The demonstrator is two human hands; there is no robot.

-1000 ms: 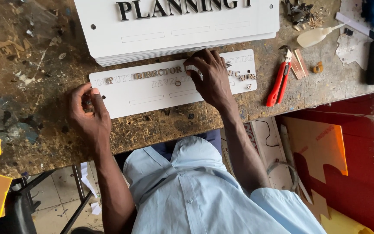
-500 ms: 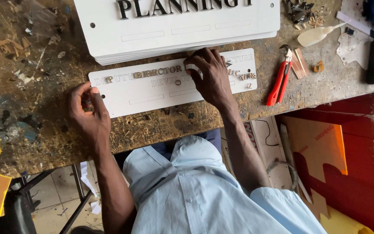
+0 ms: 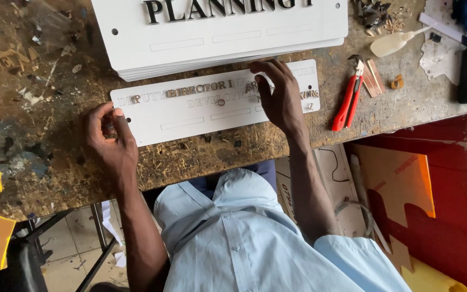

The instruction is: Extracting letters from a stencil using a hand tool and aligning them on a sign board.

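Long white rectangular sign plate point(image 3: 190, 111) flat on the scarred wooden workbench point(image 3: 39, 59), near edge close to the bench's front. Left hand point(image 3: 110, 141) curled over the plate's left end, thumb and fingers pinching its edge. Right hand point(image 3: 279, 94) spread on the plate's right half, fingertips pressing small raised letters. Just beyond, a stack of larger white sign boards point(image 3: 217, 38) with dark letters. To the right, red-handled pliers point(image 3: 348, 100); farther off, a small translucent squeeze bottle point(image 3: 393, 43), contents unclear.
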